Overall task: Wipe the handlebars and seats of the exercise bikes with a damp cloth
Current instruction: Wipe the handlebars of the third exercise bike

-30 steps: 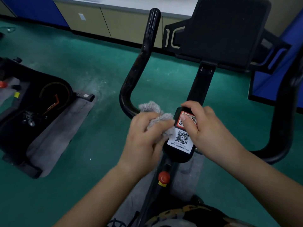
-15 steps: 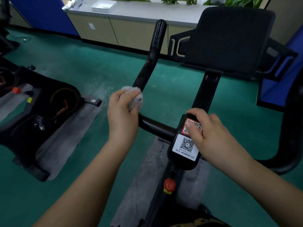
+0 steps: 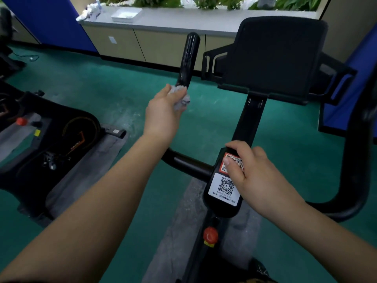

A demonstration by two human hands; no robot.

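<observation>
At the bottom centre of the frame a red knob (image 3: 210,235) sat on the bike's black post, and a grey mat (image 3: 177,231) lay on the green floor beneath. Just above it, the right hand (image 3: 253,176) rested on the black stem block (image 3: 222,205), its fingers curled over the block's top edge and its thumb lying across a red-bordered QR sticker (image 3: 234,162); below the thumb a white QR label (image 3: 225,188) carried a line of small print too fine to read. Towards the middle of the frame the left hand (image 3: 163,113) reached forward with its grip clamped round a crumpled pale cloth (image 3: 180,99), pressed against the lower part of the upright left handlebar (image 3: 188,58). The right handlebar (image 3: 357,170) curved up along the right edge. At the left a second bike (image 3: 51,144) stood on its own mat, with orange lettering on its housing that looked like "HANMA" but was not certain. Behind the handlebars rose the black console holder (image 3: 281,56). Along the top, a grey tabletop (image 3: 173,17) over beige cupboards bore a white tray (image 3: 126,14), with green plants behind.
</observation>
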